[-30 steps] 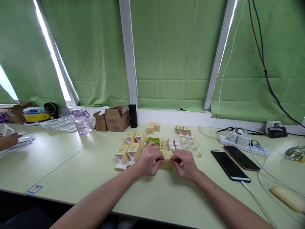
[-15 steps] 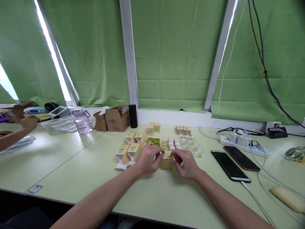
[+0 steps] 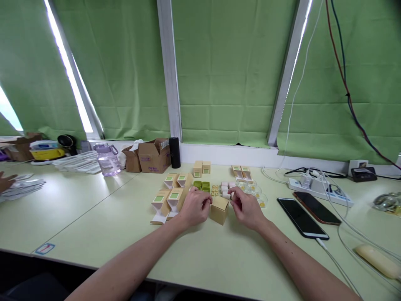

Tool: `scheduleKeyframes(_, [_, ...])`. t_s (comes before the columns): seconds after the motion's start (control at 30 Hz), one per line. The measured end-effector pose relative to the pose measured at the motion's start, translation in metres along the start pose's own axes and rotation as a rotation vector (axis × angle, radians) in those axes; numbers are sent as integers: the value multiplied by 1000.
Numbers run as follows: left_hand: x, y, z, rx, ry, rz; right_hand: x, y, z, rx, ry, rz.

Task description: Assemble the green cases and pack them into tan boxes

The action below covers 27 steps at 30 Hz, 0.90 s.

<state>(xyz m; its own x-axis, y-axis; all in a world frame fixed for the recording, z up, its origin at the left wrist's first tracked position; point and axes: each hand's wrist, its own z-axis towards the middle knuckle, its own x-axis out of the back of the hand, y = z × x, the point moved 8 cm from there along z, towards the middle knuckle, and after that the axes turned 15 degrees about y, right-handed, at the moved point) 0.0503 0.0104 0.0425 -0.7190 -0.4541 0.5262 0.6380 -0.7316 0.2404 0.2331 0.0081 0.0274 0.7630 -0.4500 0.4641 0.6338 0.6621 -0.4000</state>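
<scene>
A small kraft box (image 3: 219, 210) stands on the table between my hands, turned at an angle, its top flap nearly closed. My left hand (image 3: 196, 205) is at the box's left edge, fingers curled together; whether they pinch the box is hard to make out. On the right, my right hand (image 3: 246, 207) is just off the box with thumb and fingers apart. Opened kraft boxes (image 3: 176, 197) with green labels lie left of my left hand. Beyond the hands are green cups (image 3: 201, 185), small yellow pieces (image 3: 214, 190), pale pink pieces (image 3: 225, 189) and clear domed packs (image 3: 255, 191).
Two phones (image 3: 303, 218) and a power strip (image 3: 319, 192) with cables lie at right. Farther back stand a cardboard box (image 3: 155, 156), a black cylinder (image 3: 174, 153) and a purple bottle (image 3: 107, 159). Another person's hand (image 3: 6, 182) shows at far left.
The small box has turned and its near corner now points toward me. My right hand has let go of it and opened. The other person's hand at left has pulled back.
</scene>
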Motion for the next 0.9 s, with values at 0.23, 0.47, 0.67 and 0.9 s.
scheduleKeyframes(0.23, [-9, -6, -2, 54, -75, 25, -1, -25, -7, 125, -63, 93])
scheduleKeyframes(0.47, [-9, -5, -2, 42, -54, 16, -4, -21, -6, 118, -94, 45])
scheduleKeyframes(0.67, [-7, -7, -2, 59, -29, 13, -1, -9, -3, 88, -71, 24])
scheduleKeyframes(0.9, [-4, 0, -3, -15, -7, -28, -10, 10, -3, -23, -29, -34])
